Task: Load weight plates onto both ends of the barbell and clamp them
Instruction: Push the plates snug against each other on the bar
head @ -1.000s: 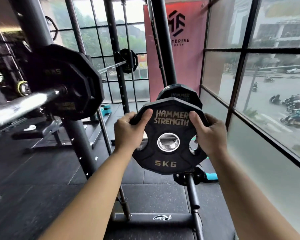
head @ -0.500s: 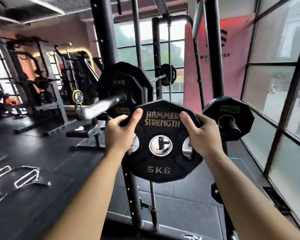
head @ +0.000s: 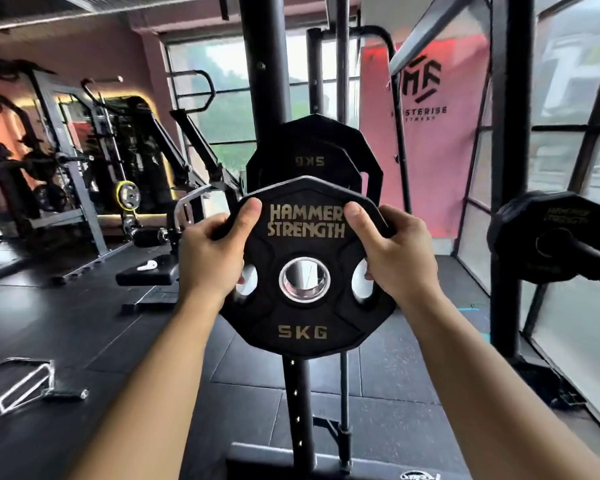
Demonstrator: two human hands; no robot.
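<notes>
I hold a black 5 kg Hammer Strength plate [head: 305, 306] upright in front of me, its lettering facing me. My left hand [head: 212, 258] grips its left edge, fingers through the left grip hole. My right hand [head: 397, 254] grips the right edge the same way. Right behind it, larger black plates [head: 312, 150] sit on the barbell, one marked 5KG. The plate's steel centre hole [head: 305, 280] lines up with them, and the barbell sleeve end is hidden behind the held plate.
A black rack upright [head: 264, 64] rises behind the plates, its lower post [head: 298, 410] below. Another plate on a storage peg [head: 551, 237] is at the right by the windows. A bench [head: 146, 273] and a metal handle [head: 25, 382] lie on the floor at left.
The view has swung left and closer. The held plate now sits directly in front of the loaded barbell plates, hiding the sleeve end that showed to its left. Both hands keep their grip.
</notes>
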